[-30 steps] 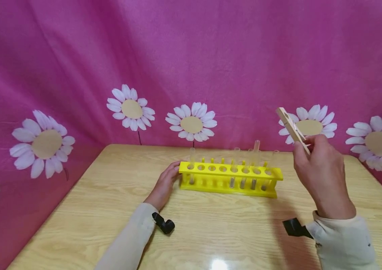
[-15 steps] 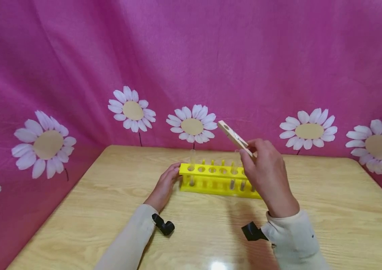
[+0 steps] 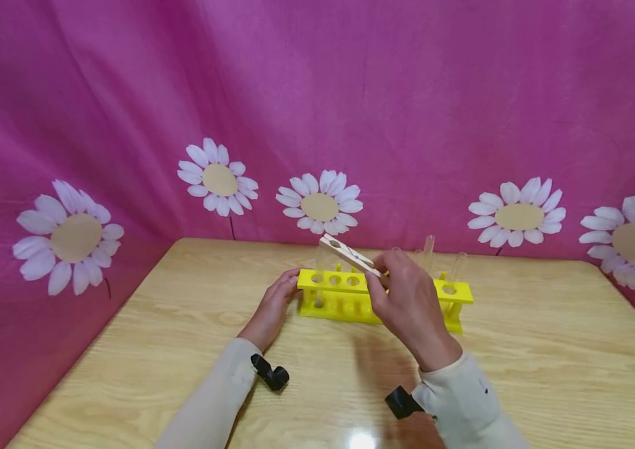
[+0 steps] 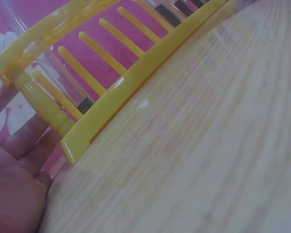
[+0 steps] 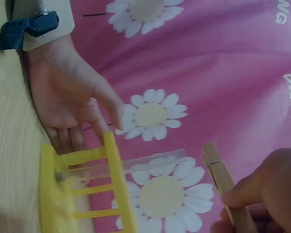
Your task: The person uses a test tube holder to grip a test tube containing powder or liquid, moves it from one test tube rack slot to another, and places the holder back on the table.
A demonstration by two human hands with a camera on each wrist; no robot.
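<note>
A yellow test tube rack stands on the table, seen in all views. At its left end a clear test tube stands upright with dark stuff at its bottom. My left hand touches that end, its fingers extended alongside the end post. My right hand pinches a wooden spring-clip test tube holder between thumb and fingers, above the rack. In the right wrist view the holder's tip is close to the left tube's rim, with a small gap between. My right hand hides the rack's middle-right part.
Several more test tubes stand toward the rack's right end, including a taller one and an end one. The wooden table reaches back to a pink curtain with printed daisies.
My right hand has carried the wooden test tube holder leftward and down from the right side to near the left tube. My left hand has stayed at the rack's end.
</note>
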